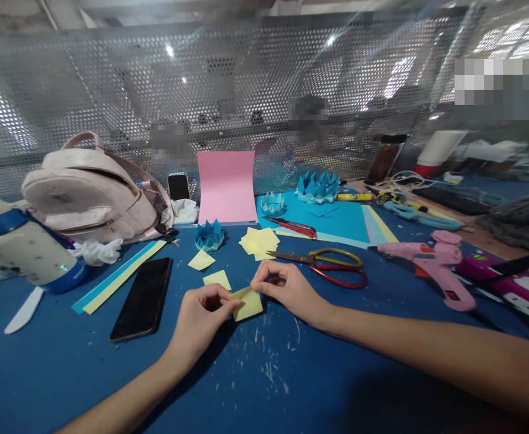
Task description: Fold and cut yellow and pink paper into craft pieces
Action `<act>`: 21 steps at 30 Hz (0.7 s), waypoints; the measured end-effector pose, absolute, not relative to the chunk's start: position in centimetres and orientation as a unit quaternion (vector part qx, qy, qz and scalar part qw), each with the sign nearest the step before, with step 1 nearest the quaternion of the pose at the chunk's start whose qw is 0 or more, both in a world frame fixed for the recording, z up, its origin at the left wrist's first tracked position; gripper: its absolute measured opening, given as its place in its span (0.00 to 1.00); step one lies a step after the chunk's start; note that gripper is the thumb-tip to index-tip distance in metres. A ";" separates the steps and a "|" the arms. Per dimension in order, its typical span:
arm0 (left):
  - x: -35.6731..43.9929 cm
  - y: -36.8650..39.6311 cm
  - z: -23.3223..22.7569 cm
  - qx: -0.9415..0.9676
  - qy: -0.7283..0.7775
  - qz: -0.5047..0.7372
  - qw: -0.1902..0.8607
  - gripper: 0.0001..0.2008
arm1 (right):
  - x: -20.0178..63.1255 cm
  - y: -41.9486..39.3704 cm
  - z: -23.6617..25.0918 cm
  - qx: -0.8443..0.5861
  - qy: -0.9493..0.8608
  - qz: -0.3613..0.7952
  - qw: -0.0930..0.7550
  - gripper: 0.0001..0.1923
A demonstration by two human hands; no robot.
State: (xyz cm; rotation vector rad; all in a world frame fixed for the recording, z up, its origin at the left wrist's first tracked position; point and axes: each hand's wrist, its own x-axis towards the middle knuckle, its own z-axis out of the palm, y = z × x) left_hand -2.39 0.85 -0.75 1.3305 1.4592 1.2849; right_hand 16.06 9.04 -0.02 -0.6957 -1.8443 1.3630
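Both grips pinched on the yellow paper square (249, 303): my left hand (203, 316) has its near-left edge, my right hand (286, 289) the far-right corner (paper low over the blue tabletop (255, 386)). Scissors (332, 265) just right, black phone (143, 299) left.

- Blue table (65, 374), paper scraps at 6 o'clock.
- Black phone (142, 299) at 9 o'clock.
- Scissors (332, 266) at 2 o'clock.
- Pink glue gun (431, 265) at 3 o'clock.
- Pale backpack (90, 193) at 10 o'clock.
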 end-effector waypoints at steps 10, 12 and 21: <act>-2.3 0.8 -0.3 0.473 0.576 0.537 0.395 0.12 | 16.0 9.0 0.3 -0.274 -0.759 0.512 0.292 0.21; -2.4 0.8 -0.4 0.474 0.575 0.538 0.393 0.11 | 16.0 9.0 0.4 -0.276 -0.760 0.514 0.286 0.20; -2.6 0.8 -0.8 0.459 0.579 0.557 0.380 0.11 | 16.0 8.9 0.4 -0.259 -0.781 0.491 0.287 0.22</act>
